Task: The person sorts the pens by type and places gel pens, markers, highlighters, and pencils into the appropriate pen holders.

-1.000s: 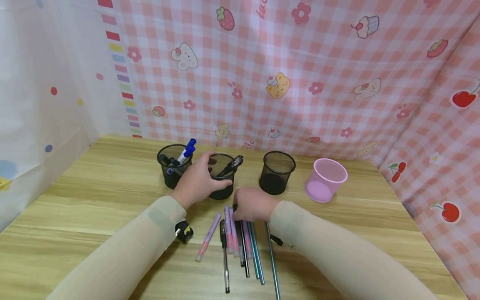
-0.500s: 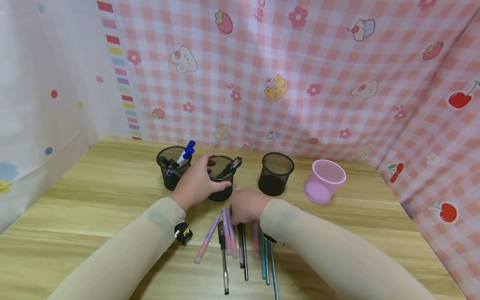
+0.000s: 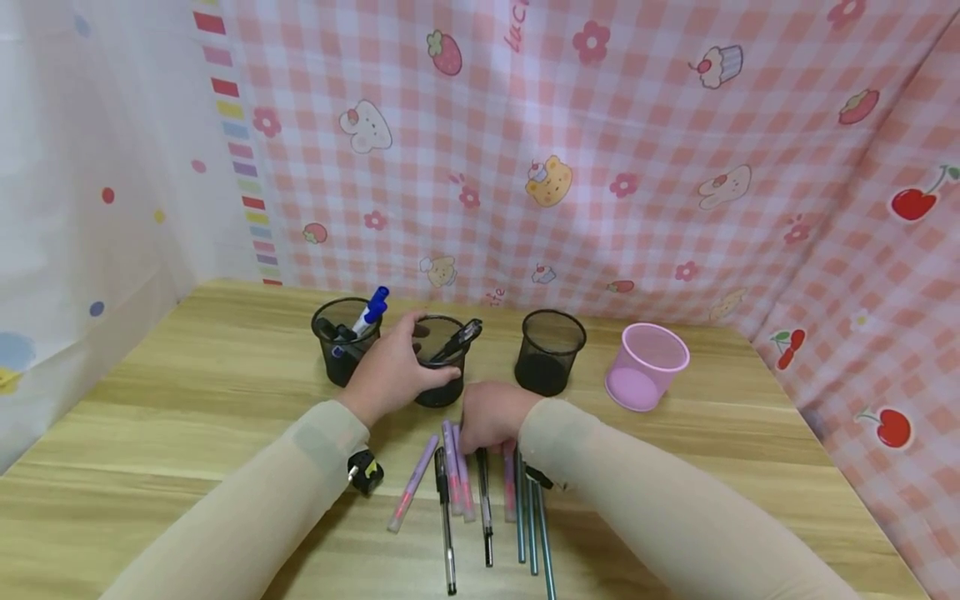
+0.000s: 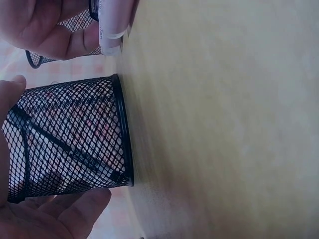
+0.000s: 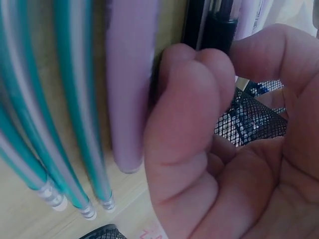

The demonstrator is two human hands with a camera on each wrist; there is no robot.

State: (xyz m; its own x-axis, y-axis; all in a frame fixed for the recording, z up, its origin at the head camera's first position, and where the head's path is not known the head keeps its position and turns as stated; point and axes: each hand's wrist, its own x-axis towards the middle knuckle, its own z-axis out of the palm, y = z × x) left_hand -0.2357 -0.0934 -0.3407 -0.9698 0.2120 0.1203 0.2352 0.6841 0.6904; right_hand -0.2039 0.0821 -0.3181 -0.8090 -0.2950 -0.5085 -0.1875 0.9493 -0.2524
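Note:
My left hand [image 3: 393, 367] grips a black mesh pen cup [image 3: 442, 390] from its left side, thumb and fingers spread around it. A black pen [image 3: 465, 335] leans inside that cup. My right hand [image 3: 495, 412] is low in front of the cup, fingers curled. In the right wrist view its thumb and fingertips pinch black gel pens [image 5: 219, 30]; their far ends [image 3: 486, 508] show below the hand. Around them lie several purple highlighters [image 3: 415, 483], another black gel pen [image 3: 446, 521] and three teal pencils [image 3: 533, 533].
To the left stands a black mesh cup [image 3: 337, 367] with blue-capped and dark markers. A black mesh cup [image 3: 543, 371] and a pink cup [image 3: 641, 383] stand to the right. Behind the wooden table [image 3: 187, 400] hangs a pink checked cloth [image 3: 487, 125].
My right hand has shifted slightly left. The teal pencils and one purple highlighter have moved apart to the right, and the two black pens now lie together. The left hand keeps its grip.

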